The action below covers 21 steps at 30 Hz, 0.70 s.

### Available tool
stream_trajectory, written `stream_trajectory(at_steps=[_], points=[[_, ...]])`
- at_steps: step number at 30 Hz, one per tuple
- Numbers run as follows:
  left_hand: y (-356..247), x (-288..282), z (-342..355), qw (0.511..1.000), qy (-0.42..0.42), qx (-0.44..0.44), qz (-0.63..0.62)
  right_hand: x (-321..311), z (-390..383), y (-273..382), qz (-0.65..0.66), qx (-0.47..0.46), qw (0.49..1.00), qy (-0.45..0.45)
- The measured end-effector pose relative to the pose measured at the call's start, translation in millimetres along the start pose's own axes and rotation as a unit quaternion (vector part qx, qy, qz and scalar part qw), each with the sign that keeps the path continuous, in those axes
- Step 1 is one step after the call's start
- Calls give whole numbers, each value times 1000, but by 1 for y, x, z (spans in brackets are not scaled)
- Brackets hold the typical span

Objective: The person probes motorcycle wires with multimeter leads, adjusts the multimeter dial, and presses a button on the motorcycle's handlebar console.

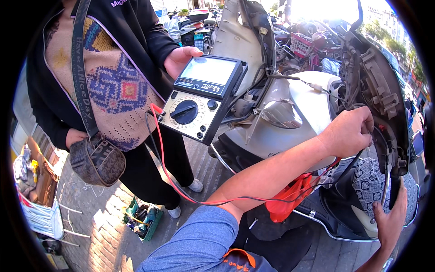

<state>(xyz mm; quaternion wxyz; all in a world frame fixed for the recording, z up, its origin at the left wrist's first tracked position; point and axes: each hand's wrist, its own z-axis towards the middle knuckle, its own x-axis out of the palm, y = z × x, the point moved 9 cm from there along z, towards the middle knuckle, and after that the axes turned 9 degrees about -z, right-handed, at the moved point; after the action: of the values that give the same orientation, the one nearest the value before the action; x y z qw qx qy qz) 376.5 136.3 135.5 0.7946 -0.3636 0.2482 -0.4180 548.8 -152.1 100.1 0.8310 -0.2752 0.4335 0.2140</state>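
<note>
My left hand [351,131] is closed in a pinch beside the scooter's exposed front wiring, with a dark multimeter probe [357,157] running up under the fingers. Its tip is hidden. Lower right, my right hand [390,220] has thumb and fingers apart, fingers stretched up at the lower end of the dark front panel [385,86]. Another person's hand [180,59] holds up an analog multimeter [199,97] with a round dial. From its side a red test lead [170,174] and a black lead loop across my left forearm toward the scooter.
The white scooter body [303,104] fills the centre right. A red plastic bag [287,199] hangs below my left forearm. On the brick paving a green crate [142,218] of tools stands near the other person's shoes. A white stool [43,217] is far left; parked vehicles crowd the back.
</note>
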Motion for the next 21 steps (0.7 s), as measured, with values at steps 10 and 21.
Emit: stream_trajectory(at_steps=[10, 21], points=[[-1, 0, 0, 1000, -2, -3, -6, -2, 8, -2, 75, -4, 997, -35], [-3, -2, -3, 1000, -14, 5, -8, -20, 47, 7, 211, -162, 961, -78]])
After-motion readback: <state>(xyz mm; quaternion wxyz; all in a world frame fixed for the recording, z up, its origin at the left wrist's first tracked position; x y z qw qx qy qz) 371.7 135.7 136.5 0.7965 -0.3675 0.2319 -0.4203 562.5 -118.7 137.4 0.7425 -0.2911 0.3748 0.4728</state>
